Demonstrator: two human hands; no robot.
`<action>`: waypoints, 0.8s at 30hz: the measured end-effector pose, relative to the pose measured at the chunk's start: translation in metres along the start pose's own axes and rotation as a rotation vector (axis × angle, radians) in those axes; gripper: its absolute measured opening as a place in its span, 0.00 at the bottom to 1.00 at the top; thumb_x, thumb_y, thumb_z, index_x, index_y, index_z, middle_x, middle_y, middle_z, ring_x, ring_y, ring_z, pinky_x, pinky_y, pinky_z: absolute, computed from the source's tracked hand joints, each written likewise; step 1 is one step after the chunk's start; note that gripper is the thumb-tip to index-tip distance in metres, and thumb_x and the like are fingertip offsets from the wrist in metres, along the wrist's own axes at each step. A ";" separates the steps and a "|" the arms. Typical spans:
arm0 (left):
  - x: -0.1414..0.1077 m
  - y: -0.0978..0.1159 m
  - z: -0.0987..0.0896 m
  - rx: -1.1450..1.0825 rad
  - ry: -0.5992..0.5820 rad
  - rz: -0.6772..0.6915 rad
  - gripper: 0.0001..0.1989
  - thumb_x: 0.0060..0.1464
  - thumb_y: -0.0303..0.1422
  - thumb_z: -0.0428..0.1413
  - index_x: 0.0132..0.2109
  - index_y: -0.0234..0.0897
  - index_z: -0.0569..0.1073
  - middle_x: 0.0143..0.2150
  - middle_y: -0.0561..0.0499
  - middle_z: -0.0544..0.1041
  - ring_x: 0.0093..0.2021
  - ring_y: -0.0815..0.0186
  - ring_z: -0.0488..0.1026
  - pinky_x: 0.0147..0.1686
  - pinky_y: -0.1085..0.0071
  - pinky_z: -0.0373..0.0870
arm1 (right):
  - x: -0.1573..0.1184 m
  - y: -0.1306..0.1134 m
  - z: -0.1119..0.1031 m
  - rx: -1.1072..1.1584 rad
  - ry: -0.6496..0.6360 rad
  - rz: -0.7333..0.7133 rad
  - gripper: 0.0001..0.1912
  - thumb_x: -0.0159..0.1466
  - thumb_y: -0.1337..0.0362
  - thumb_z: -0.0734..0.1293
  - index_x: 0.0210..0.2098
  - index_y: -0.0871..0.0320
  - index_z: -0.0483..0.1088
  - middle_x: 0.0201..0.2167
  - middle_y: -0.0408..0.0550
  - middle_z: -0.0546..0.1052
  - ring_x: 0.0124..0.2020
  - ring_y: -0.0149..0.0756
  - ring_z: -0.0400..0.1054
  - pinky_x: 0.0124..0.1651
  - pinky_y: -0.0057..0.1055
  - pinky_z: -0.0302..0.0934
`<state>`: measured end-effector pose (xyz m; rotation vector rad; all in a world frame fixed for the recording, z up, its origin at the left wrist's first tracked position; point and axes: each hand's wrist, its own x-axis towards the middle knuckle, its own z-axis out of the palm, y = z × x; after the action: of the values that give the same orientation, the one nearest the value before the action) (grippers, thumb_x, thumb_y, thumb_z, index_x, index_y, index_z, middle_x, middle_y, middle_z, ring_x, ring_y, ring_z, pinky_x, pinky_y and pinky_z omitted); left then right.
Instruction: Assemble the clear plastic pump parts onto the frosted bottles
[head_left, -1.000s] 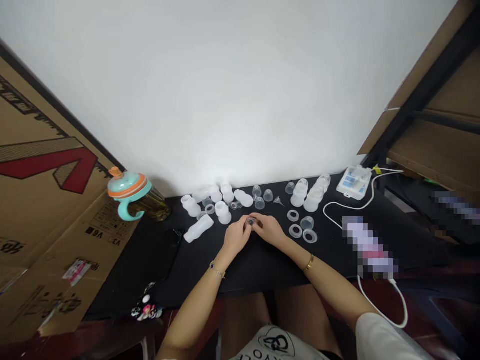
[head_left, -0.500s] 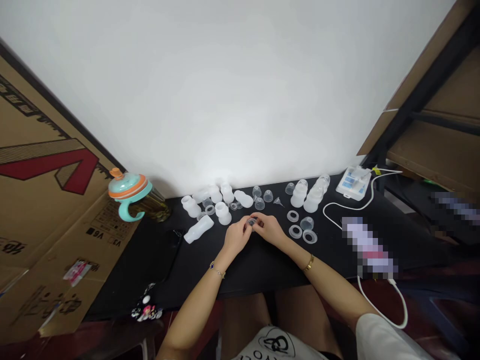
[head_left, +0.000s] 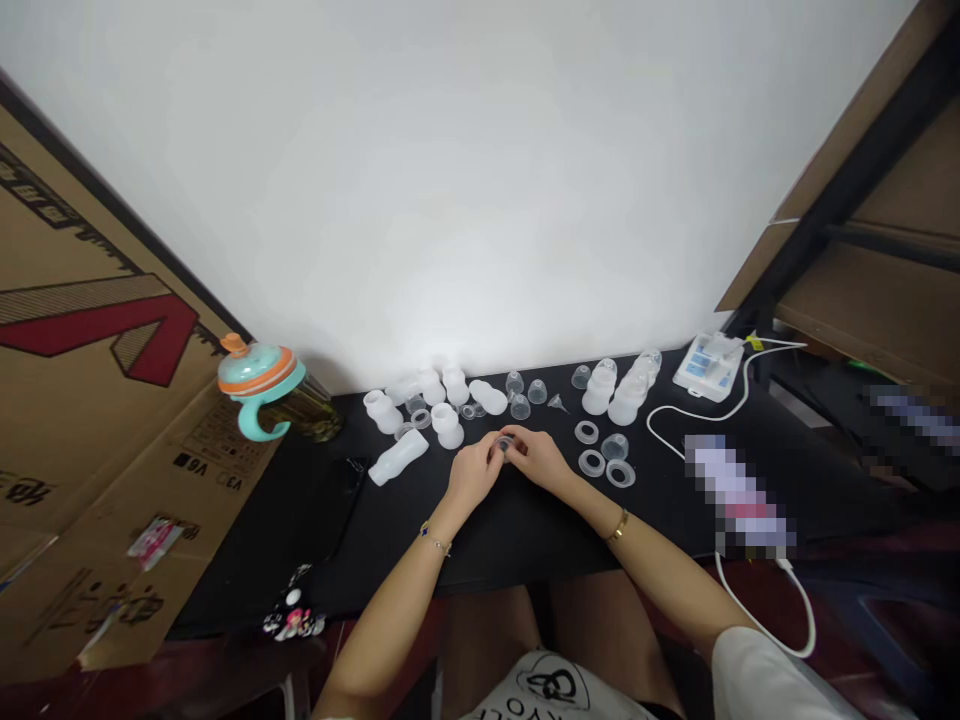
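Observation:
Both hands meet over the black table in front of me. My left hand (head_left: pixel 475 470) and my right hand (head_left: pixel 540 458) pinch a small clear plastic ring piece (head_left: pixel 505 443) between their fingertips; the fingers hide much of it. Just beyond my left hand a white baby bottle (head_left: pixel 448 430) stands without a cap. Another white bottle (head_left: pixel 400 459) lies on its side to the left. To the right of my hands are several translucent rings (head_left: pixel 620 485) and a clear dome cap (head_left: pixel 615 447). A small clear funnel (head_left: pixel 556 402) lies farther back.
Several capless bottles (head_left: pixel 382 412) cluster at back left; capped bottles (head_left: pixel 598 390) stand at back right. A turquoise-lidded jug (head_left: pixel 259 375), a dark phone (head_left: pixel 341 505), a white box (head_left: pixel 705 370), a white cable (head_left: pixel 697 418) and a large carton (head_left: pixel 187 400) surround the work area.
Both hands stay almost in place with the ring piece between them. The view has shifted very slightly; the bottles and caps lie as before.

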<state>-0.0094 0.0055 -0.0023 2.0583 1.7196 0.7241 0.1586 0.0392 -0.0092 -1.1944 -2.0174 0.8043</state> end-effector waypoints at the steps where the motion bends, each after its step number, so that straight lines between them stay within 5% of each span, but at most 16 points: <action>1: 0.000 0.000 0.000 -0.001 0.001 -0.001 0.16 0.69 0.35 0.47 0.55 0.42 0.76 0.37 0.49 0.83 0.35 0.62 0.80 0.36 0.72 0.68 | 0.000 0.001 0.001 0.005 0.001 0.001 0.14 0.65 0.66 0.65 0.48 0.55 0.77 0.26 0.41 0.77 0.25 0.32 0.69 0.33 0.26 0.58; 24: 0.002 -0.003 0.002 -0.026 0.029 -0.054 0.16 0.69 0.39 0.49 0.55 0.42 0.77 0.37 0.50 0.83 0.34 0.64 0.79 0.35 0.73 0.65 | -0.001 -0.004 -0.001 0.001 0.011 0.023 0.16 0.64 0.67 0.65 0.50 0.54 0.77 0.27 0.42 0.79 0.26 0.32 0.70 0.33 0.25 0.60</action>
<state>-0.0105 0.0080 -0.0059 1.9852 1.7655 0.7593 0.1575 0.0367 -0.0059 -1.2207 -1.9973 0.8085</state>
